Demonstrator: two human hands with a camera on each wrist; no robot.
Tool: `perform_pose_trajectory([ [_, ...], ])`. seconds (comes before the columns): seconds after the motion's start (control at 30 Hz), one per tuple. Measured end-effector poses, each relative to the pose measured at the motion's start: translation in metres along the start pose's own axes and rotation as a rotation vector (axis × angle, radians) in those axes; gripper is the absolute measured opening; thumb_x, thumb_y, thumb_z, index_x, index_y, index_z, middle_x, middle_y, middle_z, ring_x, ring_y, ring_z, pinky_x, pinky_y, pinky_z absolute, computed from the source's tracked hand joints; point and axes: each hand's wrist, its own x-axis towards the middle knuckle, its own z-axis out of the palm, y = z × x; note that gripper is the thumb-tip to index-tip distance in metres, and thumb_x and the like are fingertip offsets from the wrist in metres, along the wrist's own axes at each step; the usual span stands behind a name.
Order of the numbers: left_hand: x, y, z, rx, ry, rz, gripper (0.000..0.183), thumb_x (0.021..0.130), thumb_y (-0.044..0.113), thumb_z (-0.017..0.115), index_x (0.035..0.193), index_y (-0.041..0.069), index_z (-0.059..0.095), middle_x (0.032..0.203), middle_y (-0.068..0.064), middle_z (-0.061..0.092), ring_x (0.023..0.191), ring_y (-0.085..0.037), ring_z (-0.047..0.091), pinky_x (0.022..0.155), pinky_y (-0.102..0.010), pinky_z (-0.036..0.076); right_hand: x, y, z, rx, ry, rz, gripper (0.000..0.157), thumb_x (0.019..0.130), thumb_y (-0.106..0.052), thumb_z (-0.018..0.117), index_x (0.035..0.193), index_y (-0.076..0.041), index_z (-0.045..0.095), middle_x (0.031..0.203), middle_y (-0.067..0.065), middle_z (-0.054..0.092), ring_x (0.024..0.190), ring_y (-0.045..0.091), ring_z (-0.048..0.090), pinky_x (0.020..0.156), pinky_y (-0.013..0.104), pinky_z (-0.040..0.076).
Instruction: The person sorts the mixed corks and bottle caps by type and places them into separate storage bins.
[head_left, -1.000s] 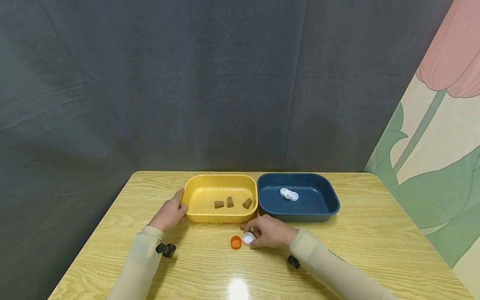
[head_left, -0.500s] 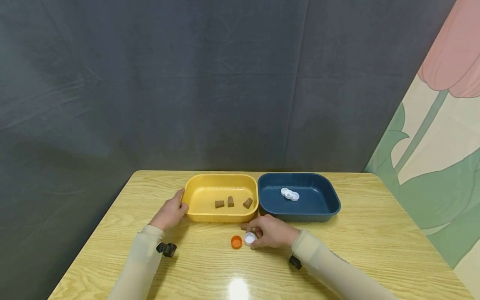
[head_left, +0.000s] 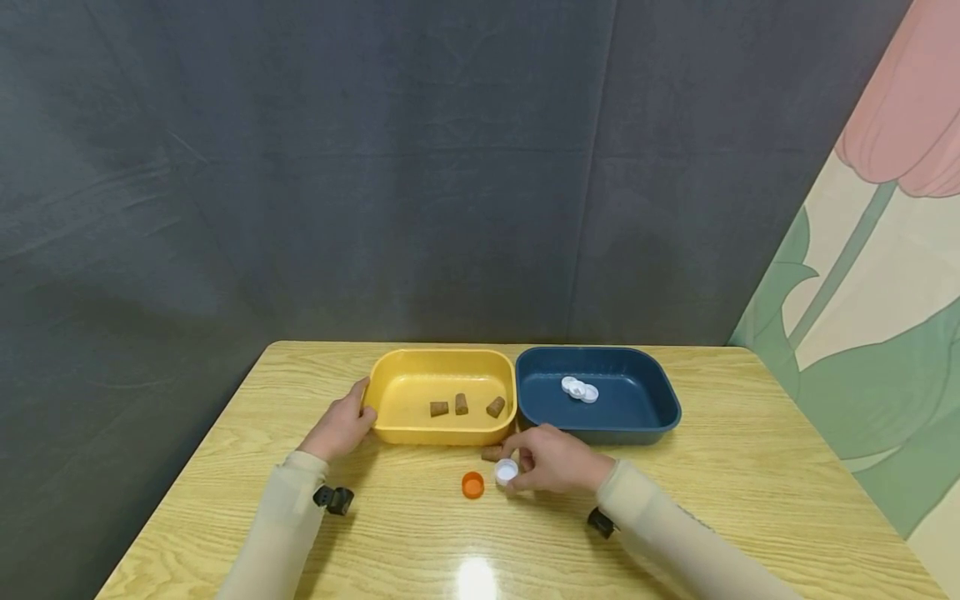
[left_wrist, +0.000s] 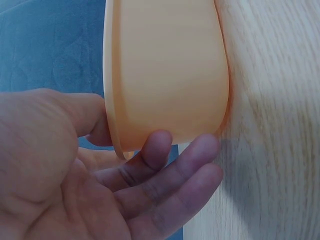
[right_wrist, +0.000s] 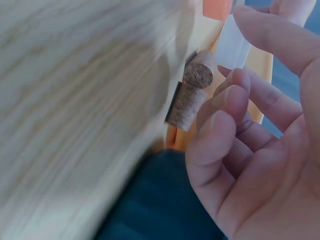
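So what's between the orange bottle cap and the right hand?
A white bottle cap, pinched by the right hand, then a narrow strip of bare tabletop up to the orange bottle cap. The head view shows this.

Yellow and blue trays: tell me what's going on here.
A person's left grip holds the yellow tray by its rim while the right grip pinches a white cap. Three corks lie in the yellow tray and other white caps in the blue tray. An orange cap and two loose corks lie on the table.

Left tray (head_left: 442,436) holds corks (head_left: 461,404); right tray (head_left: 630,404), caps (head_left: 577,389)
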Motion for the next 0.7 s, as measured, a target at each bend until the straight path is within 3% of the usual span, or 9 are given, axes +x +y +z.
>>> perform_pose_trajectory([
  [0.5, 0.0, -0.001, -0.001, -0.005, 0.008, 0.003, 0.066, 0.1, 0.013, 0.038, 0.157, -0.007, 0.011, 0.069, -0.006, 0.051, 0.051, -0.015, 0.042, 0.055, -0.031, 0.04, -0.013, -0.001, -0.026, 0.021, 0.056, -0.071, 0.022, 0.082, -0.02, 0.081, 0.103, -0.014, 0.075, 0.065, -0.008, 0.056, 0.057, 0.001, 0.047, 0.054, 0.02, 0.04],
  [0.7, 0.0, -0.001, -0.001, -0.005, 0.0, 0.006, 0.067, 0.1, 0.013, 0.037, 0.157, -0.007, 0.01, 0.07, -0.006, 0.052, 0.051, -0.015, 0.042, 0.055, -0.032, 0.04, -0.016, -0.001, -0.04, -0.012, 0.092, -0.061, 0.015, 0.083, -0.022, 0.081, 0.096, -0.021, 0.074, 0.065, -0.011, 0.053, 0.059, 0.001, 0.045, 0.058, 0.021, 0.039],
])
